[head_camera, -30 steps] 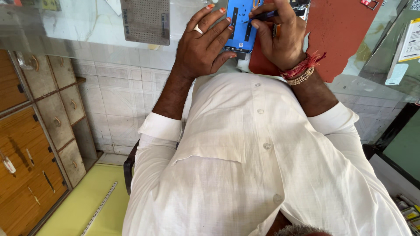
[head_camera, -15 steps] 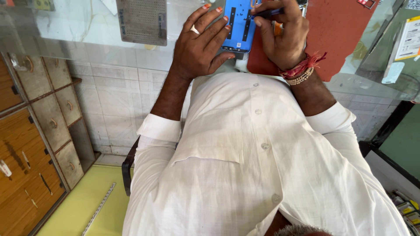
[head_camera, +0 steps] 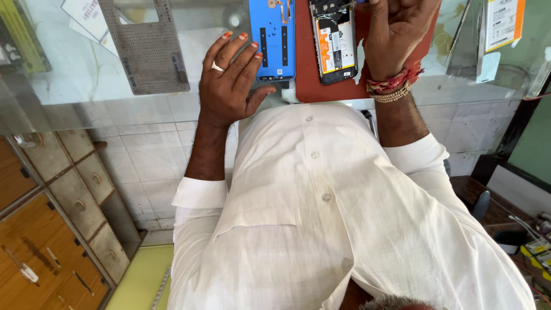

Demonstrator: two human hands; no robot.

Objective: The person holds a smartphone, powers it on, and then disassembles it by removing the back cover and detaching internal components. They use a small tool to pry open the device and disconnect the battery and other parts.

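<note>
A blue phone back cover (head_camera: 271, 40) lies inside-up on the glass counter (head_camera: 69, 86). Next to it, on a red mat (head_camera: 310, 83), lies the opened phone body (head_camera: 334, 41) with its battery and boards showing. My left hand (head_camera: 229, 86), wearing a ring, rests flat with fingers spread, and its fingertips touch the cover's left edge. My right hand (head_camera: 396, 34), with red thread and bead bands on the wrist, hovers over the mat just right of the phone body. Its fingers are curled and cut off by the top edge of the view.
A grey perforated metal plate (head_camera: 146, 51) and papers (head_camera: 86, 14) lie left on the counter. An orange-and-white card (head_camera: 505, 23) sits at the right. Below are a tiled counter front (head_camera: 155, 155), wooden drawers (head_camera: 40, 241) and a yellow floor (head_camera: 143, 281).
Earlier both hands were on the blue phone, the right one with a dark tool. Now the blue cover and the phone body lie apart, and my left hand has opened flat.
</note>
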